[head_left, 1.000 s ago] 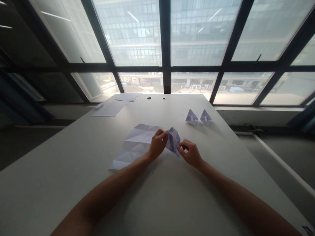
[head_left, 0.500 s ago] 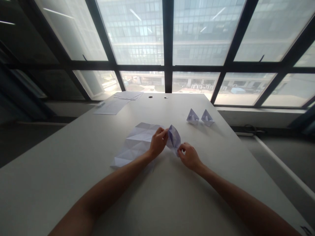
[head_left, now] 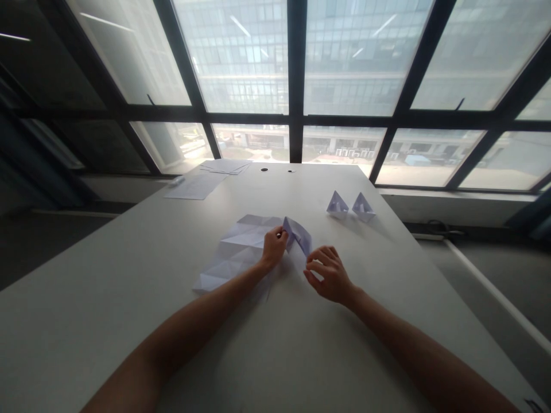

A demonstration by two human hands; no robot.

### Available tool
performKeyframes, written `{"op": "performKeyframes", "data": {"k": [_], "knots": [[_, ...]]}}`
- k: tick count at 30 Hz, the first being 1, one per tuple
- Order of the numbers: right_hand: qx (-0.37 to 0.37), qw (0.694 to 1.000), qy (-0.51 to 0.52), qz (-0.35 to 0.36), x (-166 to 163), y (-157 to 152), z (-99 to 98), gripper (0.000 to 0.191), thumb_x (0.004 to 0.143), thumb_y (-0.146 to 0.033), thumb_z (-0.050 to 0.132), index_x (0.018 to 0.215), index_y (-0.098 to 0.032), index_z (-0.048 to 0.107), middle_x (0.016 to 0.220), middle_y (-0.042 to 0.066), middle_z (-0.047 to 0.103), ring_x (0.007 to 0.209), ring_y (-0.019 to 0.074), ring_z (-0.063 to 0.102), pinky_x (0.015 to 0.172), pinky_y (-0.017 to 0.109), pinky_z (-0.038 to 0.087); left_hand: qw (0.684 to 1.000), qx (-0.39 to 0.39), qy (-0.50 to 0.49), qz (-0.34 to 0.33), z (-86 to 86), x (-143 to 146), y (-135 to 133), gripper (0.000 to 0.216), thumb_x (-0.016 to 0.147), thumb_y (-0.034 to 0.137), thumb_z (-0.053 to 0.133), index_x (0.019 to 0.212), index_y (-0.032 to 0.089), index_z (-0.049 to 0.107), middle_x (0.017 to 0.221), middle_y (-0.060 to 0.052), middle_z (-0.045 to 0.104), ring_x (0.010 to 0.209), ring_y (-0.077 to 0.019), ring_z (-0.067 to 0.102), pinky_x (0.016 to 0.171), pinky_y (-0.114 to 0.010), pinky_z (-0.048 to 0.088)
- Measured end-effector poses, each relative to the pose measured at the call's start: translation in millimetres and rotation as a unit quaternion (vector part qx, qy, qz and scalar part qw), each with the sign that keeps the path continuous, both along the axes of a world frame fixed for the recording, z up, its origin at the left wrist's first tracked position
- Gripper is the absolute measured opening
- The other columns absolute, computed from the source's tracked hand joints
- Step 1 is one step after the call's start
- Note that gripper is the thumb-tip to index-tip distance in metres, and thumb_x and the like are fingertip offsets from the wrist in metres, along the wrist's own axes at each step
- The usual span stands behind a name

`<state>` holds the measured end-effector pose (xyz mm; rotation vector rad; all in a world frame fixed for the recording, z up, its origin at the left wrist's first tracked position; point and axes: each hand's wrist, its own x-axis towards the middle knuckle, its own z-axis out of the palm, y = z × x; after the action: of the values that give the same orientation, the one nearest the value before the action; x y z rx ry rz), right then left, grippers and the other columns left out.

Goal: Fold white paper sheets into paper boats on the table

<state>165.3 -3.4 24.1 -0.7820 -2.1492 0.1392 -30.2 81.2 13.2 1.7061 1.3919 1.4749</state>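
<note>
The folded paper point(head_left: 300, 232) is pinched by the left hand point(head_left: 274, 246), just right of it, and slanted lengthwise toward the right hand point(head_left: 330, 274), whose fingers are held parted, contact unclear.

Two paper boats point(head_left: 337, 203); one handheld folded paper point(head_left: 299, 234); one creased sheet point(head_left: 236, 252); two tabletop holes point(head_left: 264, 170).

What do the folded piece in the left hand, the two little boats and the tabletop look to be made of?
Folded piece: thin matte paper, judging by its creases and slim edges.
Left boat and right boat: likely similar matte paper, given their flat, folded faces.
Tabletop: perhaps white laminate, from its smooth, faint sheen; its core is hidden.
</note>
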Motion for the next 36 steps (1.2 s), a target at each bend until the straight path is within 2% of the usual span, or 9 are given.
{"op": "performKeyframes", "data": {"k": [3, 6, 9, 14, 19, 24, 30, 33, 36], "knots": [[-0.032, 0.999, -0.021, 0.032, -0.1, -0.4, 1.3, 0.023, 0.094, -0.022, 0.048, 0.077, -0.024, 0.064, 0.089, 0.004, 0.068, 0.089, 0.0200, 0.055, 0.089, 0.039, 0.036, 1.000, 0.003, -0.008, -0.021, -2.0, -1.7, 2.4, 0.023, 0.088, 0.026, 0.048, 0.076, 0.013, 0.064, 0.065, 0.002, 0.054, 0.062, -0.0105, 0.046, 0.056, -0.020, 0.036], [-0.060, 0.998, 0.000, 0.000, 1.7, 3.1, 0.1, 0.026, 0.094, -0.020, 0.047, 0.074, -0.023, 0.063, 0.084, 0.004, 0.069, 0.083, 0.0193, 0.056, 0.084, 0.037, 0.037, 0.998, 0.004, -0.028, -0.048, -5.6, -1.0, 3.7, 0.027, 0.091, 0.030, 0.050, 0.105, 0.014, 0.066, 0.074, 0.002, 0.054, 0.063, -0.0100, 0.047, 0.057, -0.019, 0.038], [-0.084, 0.996, -0.013, -0.030, 3.6, 8.5, -3.7, 0.020, 0.089, -0.017, 0.051, 0.076, -0.022, 0.065, 0.078, 0.004, 0.069, 0.080, 0.0197, 0.057, 0.081, 0.034, 0.038, 0.997, 0.005, -0.044, -0.065, -9.2, 0.8, 4.1, 0.041, 0.092, 0.034, 0.054, 0.128, 0.015, 0.056, 0.077, 0.003, 0.050, 0.059, -0.0083, 0.044, 0.054, -0.018, 0.037], [-0.130, 0.987, -0.009, -0.098, 1.6, 14.0, -10.2, 0.022, 0.080, -0.017, 0.057, 0.098, -0.022, 0.068, 0.076, 0.001, 0.068, 0.069, 0.0172, 0.058, 0.075, 0.030, 0.039, 0.992, 0.014, -0.034, -0.122, -11.9, 3.7, 1.3, 0.042, 0.092, 0.033, 0.056, 0.132, 0.019, 0.053, 0.081, 0.003, 0.048, 0.062, -0.0080, 0.047, 0.057, -0.018, 0.040], [-0.194, 0.958, 0.071, -0.197, -2.6, 15.6, -12.2, 0.013, 0.079, -0.030, 0.063, 0.090, -0.023, 0.060, 0.064, -0.005, 0.062, 0.055, 0.0138, 0.054, 0.057, 0.024, 0.035, 0.986, 0.014, -0.039, -0.162, -11.1, 9.4, -5.4, 0.050, 0.090, 0.030, 0.060, 0.137, 0.025, 0.043, 0.089, 0.002, 0.050, 0.063, -0.0071, 0.050, 0.056, -0.017, 0.043], [-0.230, 0.936, 0.102, -0.248, -1.9, 16.6, -6.0, 0.026, 0.083, -0.047, 0.062, 0.096, -0.024, 0.059, 0.060, -0.005, 0.064, 0.052, 0.0145, 0.056, 0.054, 0.023, 0.034, 0.981, 0.030, -0.021, -0.190, -7.4, 13.0, -11.1, 0.052, 0.091, 0.029, 0.059, 0.139, 0.026, 0.040, 0.091, 0.001, 0.051, 0.066, -0.0070, 0.052, 0.059, -0.016, 0.045], [-0.251, 0.908, 0.051, -0.333, 2.2, 21.3, -0.8, 0.046, 0.089, -0.063, 0.047, 0.082, -0.022, 0.068, 0.068, 0.006, 0.069, 0.061, 0.0205, 0.060, 0.055, 0.028, 0.031, 0.971, 0.107, 0.046, -0.209, -6.8, 14.1, -17.3, 0.058, 0.090, 0.024, 0.060, 0.143, 0.025, 0.038, 0.093, -0.001, 0.056, 0.073, -0.0099, 0.055, 0.069, -0.022, 0.051], [-0.287, 0.887, 0.043, -0.360, 5.9, 26.2, -3.8, 0.056, 0.096, -0.057, 0.034, 0.069, -0.020, 0.067, 0.068, 0.011, 0.068, 0.062, 0.0219, 0.060, 0.056, 0.030, 0.030, 0.965, 0.130, 0.069, -0.215, -7.3, 14.0, -18.9, 0.059, 0.090, 0.022, 0.059, 0.144, 0.024, 0.037, 0.094, -0.002, 0.058, 0.074, -0.0105, 0.056, 0.072, -0.023, 0.052], [-0.291, 0.882, 0.033, -0.369, 10.5, 28.2, -4.4, 0.053, 0.097, -0.050, 0.035, 0.064, -0.020, 0.065, 0.067, 0.011, 0.066, 0.062, 0.0211, 0.059, 0.057, 0.030, 0.029, 0.964, 0.135, 0.078, -0.214, -5.8, 13.4, -18.9, 0.059, 0.089, 0.019, 0.058, 0.145, 0.024, 0.037, 0.095, -0.003, 0.058, 0.074, -0.0103, 0.056, 0.072, -0.023, 0.051]]}}
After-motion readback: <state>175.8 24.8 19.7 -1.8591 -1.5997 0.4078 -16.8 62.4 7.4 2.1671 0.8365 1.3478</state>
